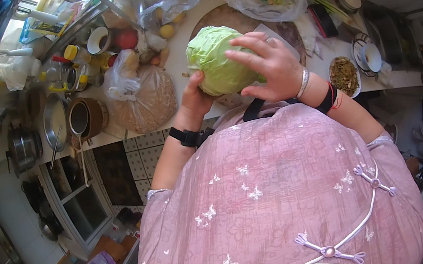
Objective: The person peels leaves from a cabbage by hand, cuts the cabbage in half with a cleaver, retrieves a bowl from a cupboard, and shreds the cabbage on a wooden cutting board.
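A pale green cabbage [214, 58] is held up over the counter, above a round wooden chopping board [228, 16]. My left hand [195, 98] cups it from below at its near left side. My right hand [267, 64] lies over its right side with fingers spread across the leaves. A ring is on one finger and a silver bangle on the right wrist; a black band sits on the left wrist.
A white counter [176, 62] is crowded: a plastic bag of flat bread [146, 101], bagged vegetables [166, 4], a brown pot [85, 117], steel pans [24, 147], a plate of food [344, 76], and stacked bowls [370, 56]. Tiled floor lies below left.
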The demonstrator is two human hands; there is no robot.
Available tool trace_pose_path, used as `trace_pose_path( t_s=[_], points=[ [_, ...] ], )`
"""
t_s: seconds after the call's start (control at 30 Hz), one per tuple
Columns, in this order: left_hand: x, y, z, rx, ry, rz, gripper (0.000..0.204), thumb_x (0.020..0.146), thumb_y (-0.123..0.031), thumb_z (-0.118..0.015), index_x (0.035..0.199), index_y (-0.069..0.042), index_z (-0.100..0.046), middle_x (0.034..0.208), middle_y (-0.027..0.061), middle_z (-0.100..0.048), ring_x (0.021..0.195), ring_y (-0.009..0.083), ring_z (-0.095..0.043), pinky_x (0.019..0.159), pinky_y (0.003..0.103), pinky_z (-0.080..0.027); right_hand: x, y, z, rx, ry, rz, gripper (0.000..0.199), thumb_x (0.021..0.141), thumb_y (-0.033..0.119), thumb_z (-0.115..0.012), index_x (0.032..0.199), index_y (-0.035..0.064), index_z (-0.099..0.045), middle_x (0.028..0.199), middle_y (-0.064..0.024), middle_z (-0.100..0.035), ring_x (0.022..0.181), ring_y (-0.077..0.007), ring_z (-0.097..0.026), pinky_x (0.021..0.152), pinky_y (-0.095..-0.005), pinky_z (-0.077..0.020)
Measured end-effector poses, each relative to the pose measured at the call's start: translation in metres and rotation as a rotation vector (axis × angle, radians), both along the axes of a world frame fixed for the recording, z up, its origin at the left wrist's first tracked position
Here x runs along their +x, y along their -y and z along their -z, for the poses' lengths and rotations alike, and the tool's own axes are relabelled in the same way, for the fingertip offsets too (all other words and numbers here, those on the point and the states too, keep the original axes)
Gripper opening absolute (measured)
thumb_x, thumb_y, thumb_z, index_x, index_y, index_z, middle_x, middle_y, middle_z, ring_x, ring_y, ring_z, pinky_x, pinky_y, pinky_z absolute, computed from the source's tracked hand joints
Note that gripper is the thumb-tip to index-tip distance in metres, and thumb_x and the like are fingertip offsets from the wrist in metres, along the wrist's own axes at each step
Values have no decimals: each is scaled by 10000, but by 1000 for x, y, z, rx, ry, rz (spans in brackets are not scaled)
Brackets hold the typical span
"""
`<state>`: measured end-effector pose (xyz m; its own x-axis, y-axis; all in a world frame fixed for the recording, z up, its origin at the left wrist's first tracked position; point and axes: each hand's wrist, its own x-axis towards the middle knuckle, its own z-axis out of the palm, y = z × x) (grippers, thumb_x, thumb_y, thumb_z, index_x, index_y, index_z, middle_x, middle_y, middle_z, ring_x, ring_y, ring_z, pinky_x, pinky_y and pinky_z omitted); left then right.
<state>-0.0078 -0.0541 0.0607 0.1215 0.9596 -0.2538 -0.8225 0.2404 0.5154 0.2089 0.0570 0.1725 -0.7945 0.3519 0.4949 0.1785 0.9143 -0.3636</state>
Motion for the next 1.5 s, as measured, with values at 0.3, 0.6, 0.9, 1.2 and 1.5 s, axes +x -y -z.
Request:
trace_pose_path(
  t_s=[0.3, 0.6, 0.9, 1.2, 1.5],
  points=[
    [0, -9, 0, -42, -172, -135, 719, 849, -357, -715, 1452, -92, -426, 1314, 77, -592, 1166, 238, -617, 958, 418, -545, -28, -5, 23, 169, 41, 91, 476, 694, 270, -803, 1140, 146, -693, 1150, -42, -609, 1035, -255, -610, 800, -385, -460],
    [-1, -13, -1, 91, -370, -266, 733, 802, -252, -757, 1425, -53, -428, 1313, 112, -579, 1214, 234, -572, 1005, 380, -497, -37, -15, 18, 110, -188, 90, 220, 798, 156, -735, 998, 103, -661, 933, -86, -620, 851, -266, -645, 700, -388, -497],
    [-7, 5, 11, 136, -218, -70, 981, 729, -393, -793, 1513, -25, -331, 1444, 133, -507, 1329, 265, -505, 1118, 389, -405, -14, -111, 74, -845, -593, 555, 215, 1011, 187, -617, 1016, -26, -648, 863, -39, -683, 760, -85, -562, 693, -283, -485],
    [-6, 9, 12, 118, -186, -73, 1005, 721, -418, -791, 1516, -15, -327, 1467, 150, -492, 1340, 281, -501, 1128, 398, -396, -9, -58, 64, -1155, -182, 22, 708, 868, 540, -755, 1272, -19, -599, 1189, -101, -662, 1081, -167, -599, 930, -306, -475],
    [-13, 10, -2, 116, -254, -2, 1000, 696, -408, -796, 1491, 14, -360, 1442, 149, -520, 1322, 262, -517, 1118, 378, -401, 4, -47, 93, -1303, -43, 8, 361, 1002, 296, -634, 1156, -29, -659, 1029, -76, -707, 931, -134, -609, 844, -302, -510]
  ],
)
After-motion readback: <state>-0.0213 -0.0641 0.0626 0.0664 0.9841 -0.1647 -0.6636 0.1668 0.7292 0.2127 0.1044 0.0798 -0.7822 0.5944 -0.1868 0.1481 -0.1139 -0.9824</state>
